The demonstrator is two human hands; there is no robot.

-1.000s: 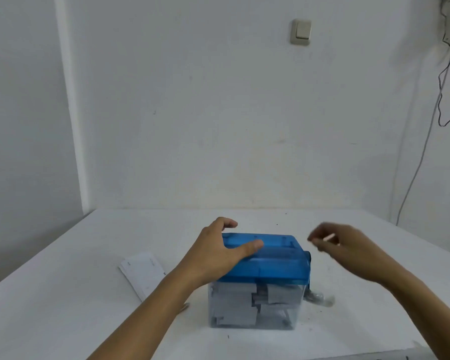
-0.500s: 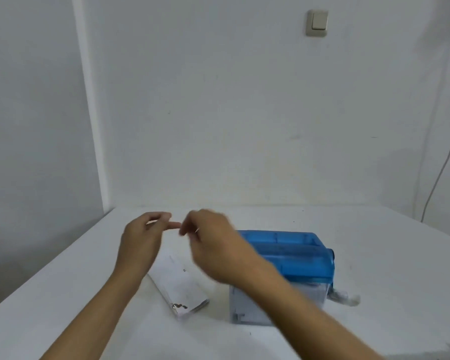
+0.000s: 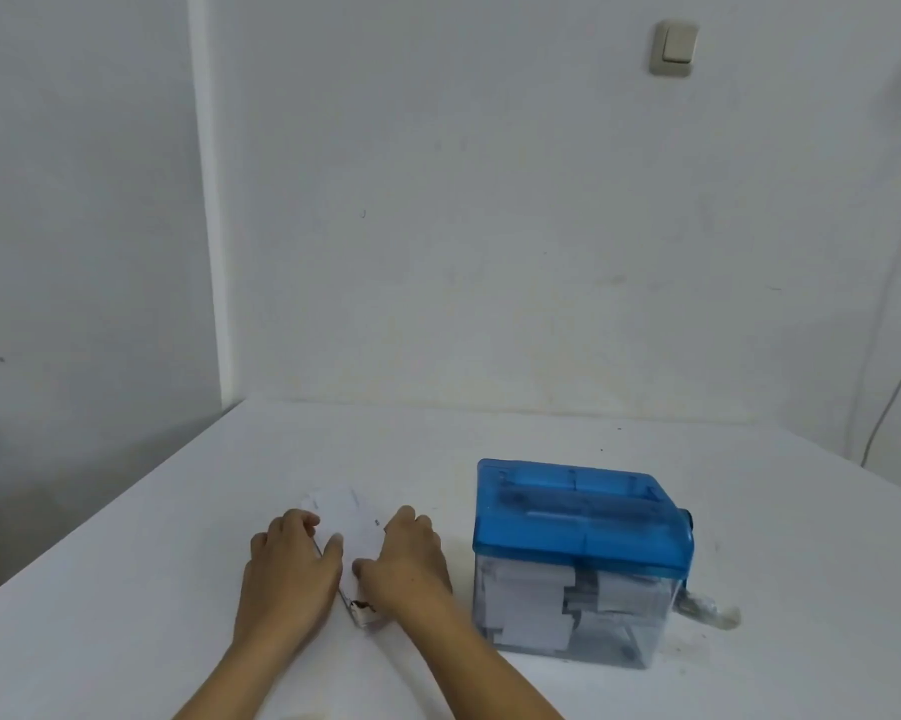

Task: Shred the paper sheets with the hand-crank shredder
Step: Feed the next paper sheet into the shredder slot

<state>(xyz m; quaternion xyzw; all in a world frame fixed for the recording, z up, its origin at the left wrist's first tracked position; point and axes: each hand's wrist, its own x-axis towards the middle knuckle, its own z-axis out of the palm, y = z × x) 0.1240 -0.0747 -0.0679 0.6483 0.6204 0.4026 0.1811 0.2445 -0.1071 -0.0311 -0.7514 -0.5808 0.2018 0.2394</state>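
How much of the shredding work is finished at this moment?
Done: paper pieces already fill much of the clear bin of the shredder. In hand: the left hand and right hand hold the paper stack beside it. Left: feeding those sheets in and turning the crank, which no hand touches.

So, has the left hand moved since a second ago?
Yes. The left hand was on top of the shredder; now it is off it, to the shredder's left, fingers curled on the paper stack.
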